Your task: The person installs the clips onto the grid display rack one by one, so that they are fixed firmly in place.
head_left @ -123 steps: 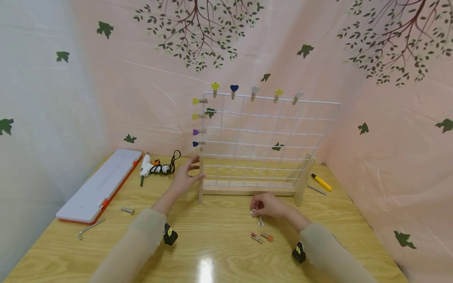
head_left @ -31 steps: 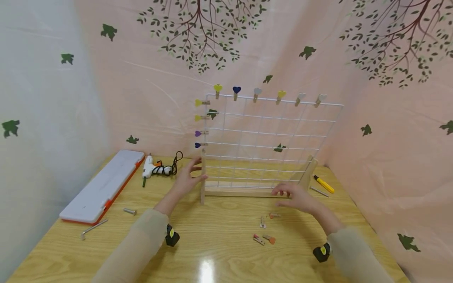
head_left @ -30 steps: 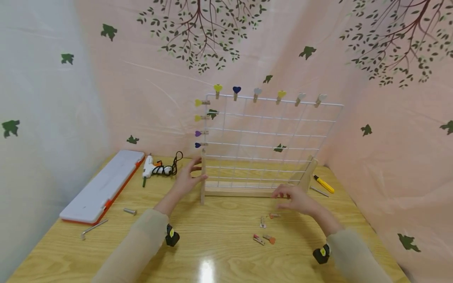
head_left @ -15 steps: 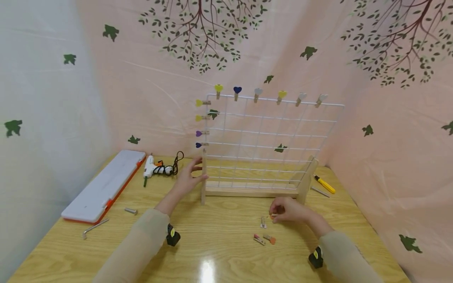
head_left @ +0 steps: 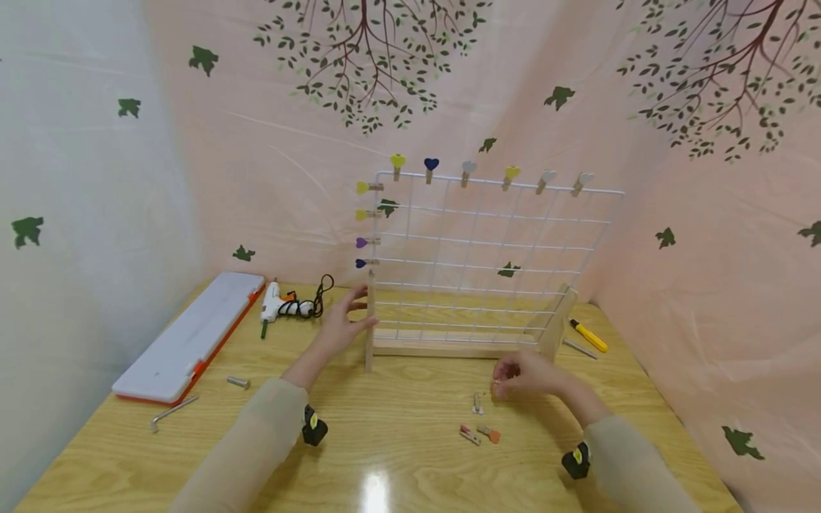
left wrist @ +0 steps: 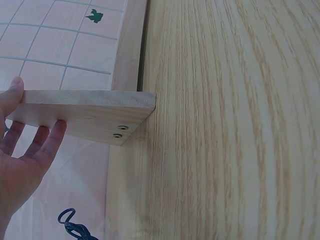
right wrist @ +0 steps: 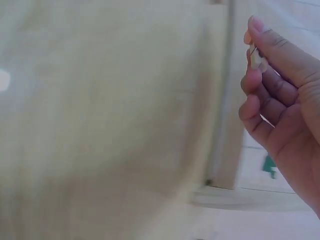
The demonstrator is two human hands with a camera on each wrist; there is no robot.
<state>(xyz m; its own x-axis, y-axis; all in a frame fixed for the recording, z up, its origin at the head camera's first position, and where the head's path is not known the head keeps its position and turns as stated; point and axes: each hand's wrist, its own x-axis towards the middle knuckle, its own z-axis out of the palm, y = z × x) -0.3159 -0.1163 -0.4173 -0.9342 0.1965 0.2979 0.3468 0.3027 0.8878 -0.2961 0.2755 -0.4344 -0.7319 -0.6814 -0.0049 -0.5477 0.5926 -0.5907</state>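
Observation:
In the head view, a white wire grid (head_left: 449,179) stands in a wooden base, with heart-topped mini clothespins clipped along its top and left edges. My left hand (head_left: 336,331) grips the base's left side board (left wrist: 90,112), thumb at the front edge and fingertips against the outer face. My right hand (head_left: 529,374), low before the base's right part, pinches a small wooden clothespin (right wrist: 256,59) between thumb and fingers; a bit of orange shows at its end. Lying on the table nearby are a white-heart clothespin (head_left: 477,403), a red one (head_left: 470,435) and an orange-heart one (head_left: 490,434).
To the left lie a white-lidded case (head_left: 186,342), a glue gun (head_left: 271,303) with coiled black cord, a bolt (head_left: 239,382) and a hex key (head_left: 174,408). A yellow-handled tool (head_left: 589,335) and a metal rod (head_left: 580,349) lie right of the base.
Since the oldest frame, another white-heart clothespin has appeared on the grid's top right. My right hand has come down and lifted the orange-ended clothespin off the table. My left hand stays put.

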